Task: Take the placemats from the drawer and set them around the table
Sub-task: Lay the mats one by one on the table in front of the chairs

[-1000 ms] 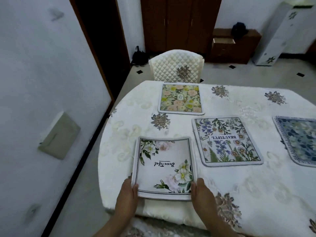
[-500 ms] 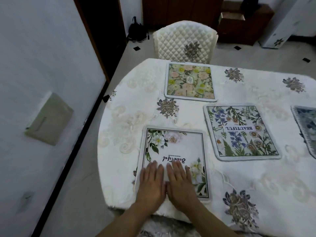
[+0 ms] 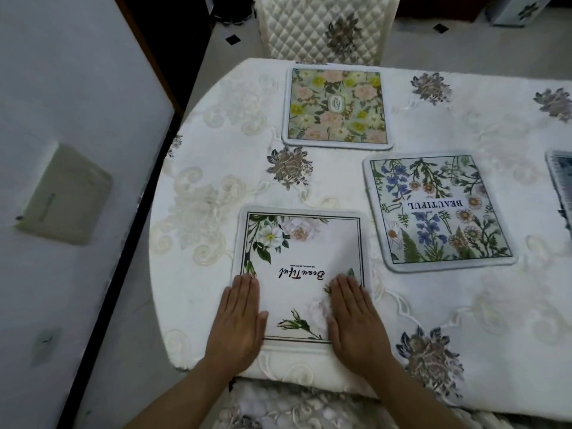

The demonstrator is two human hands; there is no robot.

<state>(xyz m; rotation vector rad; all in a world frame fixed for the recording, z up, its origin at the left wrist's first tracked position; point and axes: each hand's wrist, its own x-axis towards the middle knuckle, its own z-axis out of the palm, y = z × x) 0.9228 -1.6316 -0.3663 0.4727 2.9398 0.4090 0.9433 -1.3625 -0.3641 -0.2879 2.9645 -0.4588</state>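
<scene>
While both palms press flat, fingers together, the left hand [image 3: 238, 323] and right hand [image 3: 353, 323] cover the near corners of the white placemat [image 3: 301, 267] on the desk [image 3: 464, 305], its "Beautiful" lettering reading upside down, top edge pointing away.

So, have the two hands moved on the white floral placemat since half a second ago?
Yes. The left hand and right hand slid apart from the white floral placemat centre toward its side edges.

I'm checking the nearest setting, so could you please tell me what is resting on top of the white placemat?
Both hands lie flat on the white placemat: left hand, right hand. They cover its near corners and part of the flower print.
</scene>
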